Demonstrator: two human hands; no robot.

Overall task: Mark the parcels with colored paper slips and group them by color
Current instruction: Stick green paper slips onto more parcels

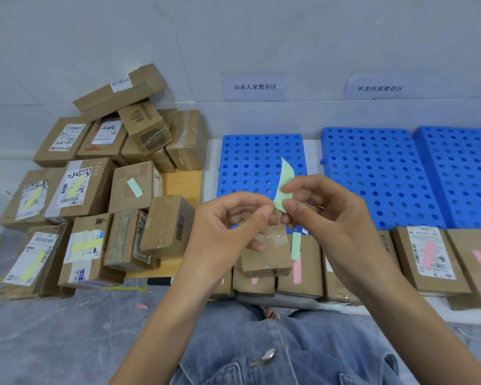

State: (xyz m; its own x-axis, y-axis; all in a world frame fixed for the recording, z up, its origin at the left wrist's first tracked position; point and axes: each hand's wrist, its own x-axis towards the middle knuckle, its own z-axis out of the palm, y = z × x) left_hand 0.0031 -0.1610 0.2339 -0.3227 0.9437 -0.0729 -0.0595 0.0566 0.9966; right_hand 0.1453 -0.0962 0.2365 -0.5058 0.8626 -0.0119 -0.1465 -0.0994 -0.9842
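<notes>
**Green slip up between both hands**

Both hands are in the middle of the view. The left hand and right hand each have thumb and forefinger curled in, pinching the lower end of a green paper slip. The slip is pale mint, narrow and bowed, and its free end arcs upward in front of the nearest blue perforated pallet.

Two more blue pallets lie to the right along the wall, each below a paper sign.

Parcels sit in a row along the pallets' near edge. A small taped box is right under the hands. The box beside it carries a green strip above a pink one. Further right is a labelled parcel with a pink slip over its waybill, and beyond it another pink-marked box at the frame edge.

On the left, a heap of cardboard parcels is stacked against the wall. In front of it, four yellow-marked parcels sit close together. One brown box there has a green strip on top.

A loose pink slip lies on the floor sheeting near the person's denim-clad knees.
</notes>
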